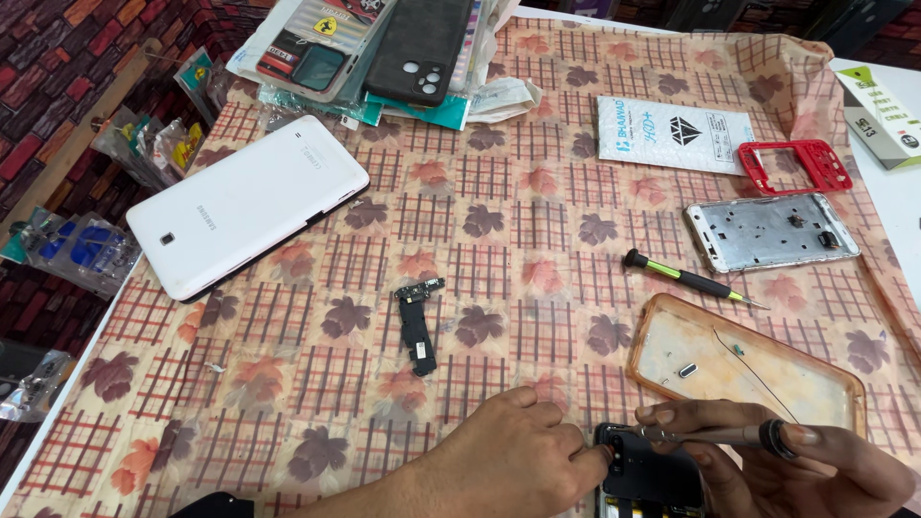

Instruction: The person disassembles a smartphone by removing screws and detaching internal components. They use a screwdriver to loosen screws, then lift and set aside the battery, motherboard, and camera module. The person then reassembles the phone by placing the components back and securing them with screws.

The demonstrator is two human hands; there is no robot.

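- Bright, even light falls on my patterned tablecloth (537, 192); its colours read clearly, nothing is dim.
- Just left of the cloth, the brick-pattern wall (58, 86) is darker and duller.
- Glare sits on the white tablet (245, 206), whose back is nearly washed out, and on the white tabletop (892, 192) just right of the cloth.
- Shadows on the cloth are soft and short: a thin one hugs the tablet's near edge, another lies under my left hand (508, 456).
- Focus is sharp across the cloth's middle; my right hand (796, 460) at its near edge looks slightly soft.
- The cloth's edges splay outward toward the far corners, a wide-lens stretch.
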